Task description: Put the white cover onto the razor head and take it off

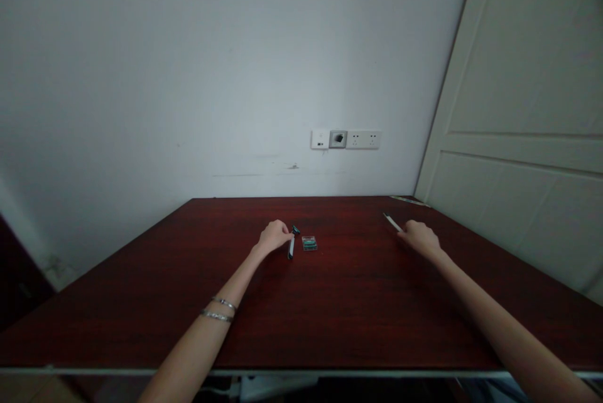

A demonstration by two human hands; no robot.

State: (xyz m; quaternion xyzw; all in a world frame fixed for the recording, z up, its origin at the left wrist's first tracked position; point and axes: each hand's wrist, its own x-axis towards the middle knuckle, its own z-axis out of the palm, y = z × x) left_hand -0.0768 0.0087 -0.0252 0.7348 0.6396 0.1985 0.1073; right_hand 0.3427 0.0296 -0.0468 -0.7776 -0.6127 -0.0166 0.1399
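Observation:
Near the middle of the table, my left hand (276, 236) is closed, its fingers pinching a razor (291, 247) with a pale handle and a dark teal head. The handle's dark end points toward me. Just right of the razor lies a small clear plastic case (309, 243) with something teal inside, touched by neither hand. Farther right, my right hand (421, 238) is closed around one end of a slim white handle (392, 222). Its dark tip points away to the left; the gripped end is hidden by my fingers.
The dark red wooden table (358, 302) reaches back to a white wall with a row of sockets (355, 139). A thin pale strip (409, 201) lies in the far right corner. Alongside the table's right edge stands a cream panelled door (513, 158).

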